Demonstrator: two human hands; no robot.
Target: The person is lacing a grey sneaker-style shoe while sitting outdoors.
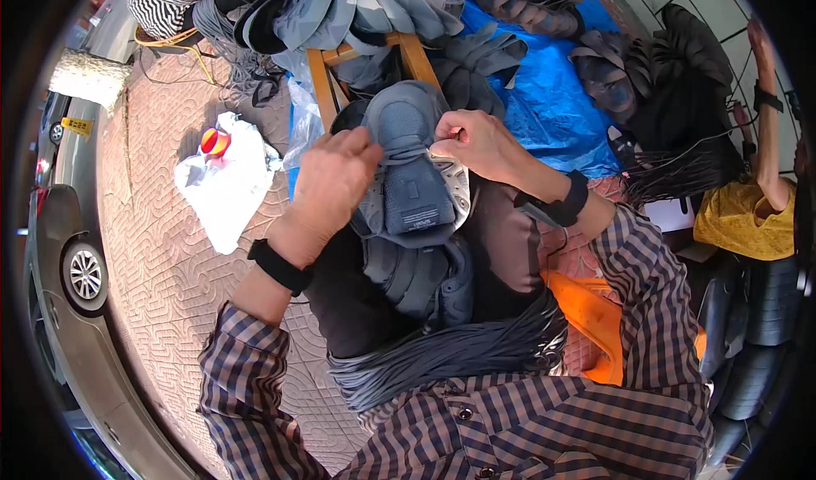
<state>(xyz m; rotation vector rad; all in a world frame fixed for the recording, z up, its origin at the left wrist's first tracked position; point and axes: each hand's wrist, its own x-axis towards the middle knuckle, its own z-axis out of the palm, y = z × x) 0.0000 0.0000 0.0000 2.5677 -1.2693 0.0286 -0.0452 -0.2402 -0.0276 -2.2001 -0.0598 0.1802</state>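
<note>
A grey-blue shoe upper (414, 198) lies between my knees, its tongue toward me and its rounded toe pointing away. A grey shoelace (406, 152) crosses it above the tongue. At its left edge, my left hand (333, 178) is closed, fingertips pinched at the lace; the exact grip is partly hidden by the knuckles. On the other side, my right hand (483, 144) pinches the lace with thumb and forefinger beside the pale-lined eyelet flap (457, 184). More dark uppers (416, 276) are stacked below, against my lap. A thick bundle of grey laces (442, 344) lies across my lap.
Beyond the shoe stands a wooden frame (416, 59), with piled grey uppers (348, 12) behind it. A blue sheet (552, 123) spreads to the right. A white bag (225, 187) lies on the left paving, and an orange stool (586, 323) is near my right. Another person's arm (767, 131) shows far right.
</note>
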